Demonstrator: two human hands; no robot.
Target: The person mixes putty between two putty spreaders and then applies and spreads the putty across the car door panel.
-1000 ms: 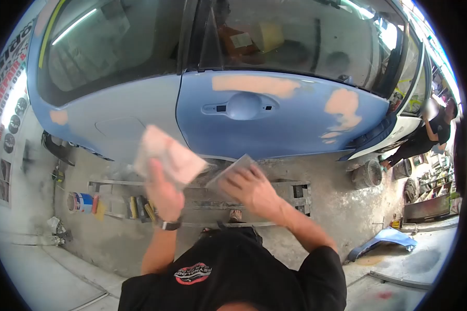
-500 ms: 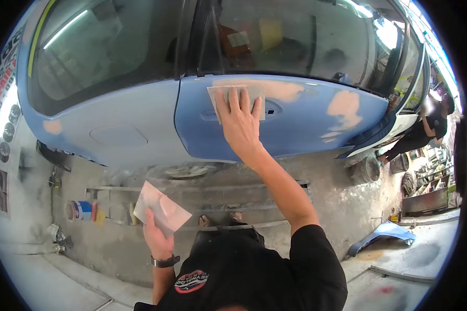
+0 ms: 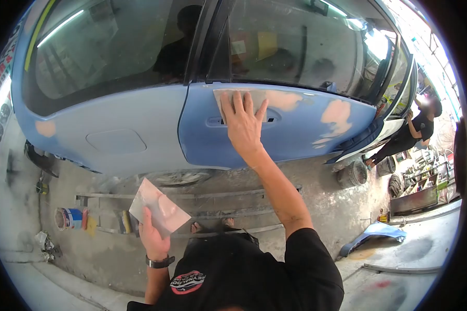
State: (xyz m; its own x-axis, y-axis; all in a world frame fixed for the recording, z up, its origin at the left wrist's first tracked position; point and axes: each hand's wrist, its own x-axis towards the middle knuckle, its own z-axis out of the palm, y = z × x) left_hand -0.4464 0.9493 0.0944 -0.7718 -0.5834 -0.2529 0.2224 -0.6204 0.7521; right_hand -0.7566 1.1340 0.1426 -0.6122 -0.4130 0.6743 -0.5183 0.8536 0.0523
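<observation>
My right hand (image 3: 245,129) presses a thin, square, pale putty spreader (image 3: 221,97) against the blue car door (image 3: 288,137), just below the window. Its fingers are stretched over the sheet, which partly covers the door handle recess (image 3: 271,120). Pinkish putty patches (image 3: 285,100) show to the right of the spreader and farther along the door. Low on the left, my left hand (image 3: 154,242) grips a square pale board (image 3: 146,199) by its lower edge. A smooth lump of pinkish putty (image 3: 167,206) sits on the board, away from the car.
A person in dark clothes (image 3: 419,127) stands at the car's far right end. Buckets (image 3: 353,174) stand on the floor there. A loose blue panel (image 3: 373,236) lies at lower right. Metal rails (image 3: 233,197) run along the floor by my feet, with a paint can (image 3: 67,218) to the left.
The view has shifted slightly, so the car and floor things sit differently in it. My right hand and the spreader are slightly higher on the door, near the window edge. The left hand still grips the board.
</observation>
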